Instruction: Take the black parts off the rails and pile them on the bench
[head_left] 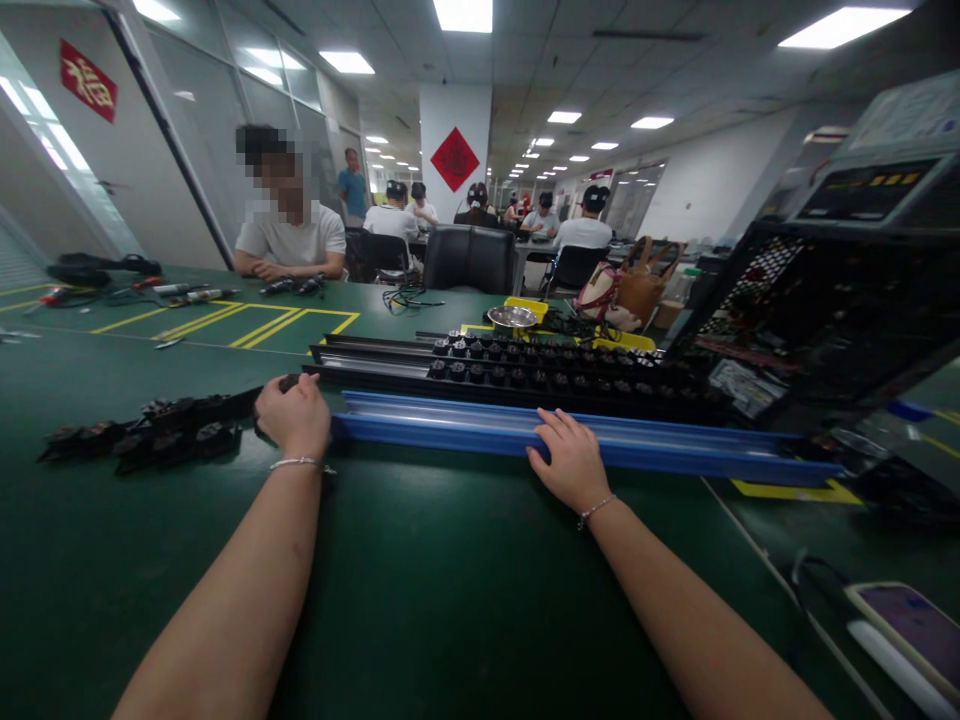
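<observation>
A long blue channel-shaped rail (450,432) lies across the green table in front of me. My right hand (571,458) rests on its near edge, fingers stretched out. My left hand (294,415) is curled closed just off the rail's left end, with a small black part (288,382) showing at its fingertips; most of that part is hidden. Left of this hand lie black strips with socket-like pieces (180,430), one strip reaching up to the hand. Behind the blue rail are black rails (367,365) holding rows of round black socket-like pieces (517,378).
At the right stands an open black computer case (817,310), with a phone (915,625) near the table's edge. A metal dish (512,316) and yellow trays (626,341) sit at the back. Tools (195,295) lie far left; a person (289,235) sits opposite.
</observation>
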